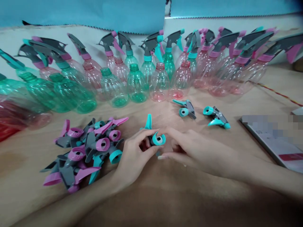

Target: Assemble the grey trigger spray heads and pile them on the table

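My left hand (134,154) is closed round a grey spray trigger head with a teal collar and teal lever (155,137), held just above the table at centre. My right hand (187,148) meets it from the right, fingers curled and fingertips touching the same trigger head. A pile of several grey trigger heads with pink and teal parts (87,148) lies to the left of my left hand. Two more teal trigger heads (187,108) (216,117) lie on the table beyond my right hand.
Rows of several green and pink plastic bottles (137,85), some capped with trigger heads, stand across the back of the brown table (165,195). A white booklet (274,142) lies at the right edge. A blue cloth (94,12) hangs behind.
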A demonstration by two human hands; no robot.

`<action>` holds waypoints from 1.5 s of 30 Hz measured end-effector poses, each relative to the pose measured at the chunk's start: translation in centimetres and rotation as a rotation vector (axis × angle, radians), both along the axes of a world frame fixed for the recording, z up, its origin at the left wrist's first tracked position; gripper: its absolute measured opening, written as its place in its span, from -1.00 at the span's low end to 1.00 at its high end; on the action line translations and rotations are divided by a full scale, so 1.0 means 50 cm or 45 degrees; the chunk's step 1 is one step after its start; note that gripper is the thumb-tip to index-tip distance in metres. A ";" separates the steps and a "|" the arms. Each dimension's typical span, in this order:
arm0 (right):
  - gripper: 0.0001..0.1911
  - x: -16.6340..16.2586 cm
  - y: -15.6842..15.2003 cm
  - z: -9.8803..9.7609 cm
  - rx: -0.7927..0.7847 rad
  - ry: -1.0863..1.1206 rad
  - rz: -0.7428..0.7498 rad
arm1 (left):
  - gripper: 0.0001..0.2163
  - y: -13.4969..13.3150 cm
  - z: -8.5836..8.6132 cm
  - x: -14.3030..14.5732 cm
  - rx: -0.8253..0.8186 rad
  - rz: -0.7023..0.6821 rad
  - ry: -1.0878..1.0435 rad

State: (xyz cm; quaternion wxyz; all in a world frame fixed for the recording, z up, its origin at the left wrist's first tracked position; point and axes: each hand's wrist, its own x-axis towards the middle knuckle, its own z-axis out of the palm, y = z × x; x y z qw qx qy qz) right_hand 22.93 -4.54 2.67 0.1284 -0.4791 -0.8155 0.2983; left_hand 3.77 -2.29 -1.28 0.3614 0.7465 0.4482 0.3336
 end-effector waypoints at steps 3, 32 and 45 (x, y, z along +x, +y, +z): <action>-0.82 0.002 -0.009 0.001 0.127 -0.077 -0.015 | -0.74 -0.003 0.001 0.002 0.037 -0.110 0.012; -0.89 0.034 0.033 0.041 -0.121 0.016 0.317 | -0.91 -0.014 0.009 0.010 -0.327 -0.345 -0.082; -0.79 0.055 0.046 0.050 -0.213 0.136 0.284 | -0.77 -0.013 0.001 0.004 -0.381 -0.305 -0.084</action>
